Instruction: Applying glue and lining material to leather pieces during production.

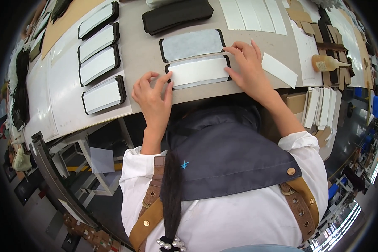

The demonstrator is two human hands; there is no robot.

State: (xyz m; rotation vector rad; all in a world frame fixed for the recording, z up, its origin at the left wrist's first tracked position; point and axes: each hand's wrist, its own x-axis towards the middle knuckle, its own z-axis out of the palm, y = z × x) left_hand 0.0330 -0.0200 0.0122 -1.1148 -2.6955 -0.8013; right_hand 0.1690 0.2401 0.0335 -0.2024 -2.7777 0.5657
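Directly before me lies a black-edged panel [200, 85] with a white strip [200, 72] on top. At its left end, my left hand [154, 94] touches it with thumb and index fingertips, the fingers spread apart. My right hand [251, 71] is also open. Its thumb meets the right end of the same panel, while its index fingertip is by the right corner of a second panel [192, 45], black-edged with a pale grey face, just behind. A loose white strip [279, 70] lies on the table right of my right hand.
Several black-edged white pieces [101, 95] line the left side. A black padded pouch-like piece [177, 17] lies behind the panels. White strips [253, 15] lie back right, near a squeeze bottle [328, 63] of amber liquid. More strips [319, 108] stand in a box at lower right.
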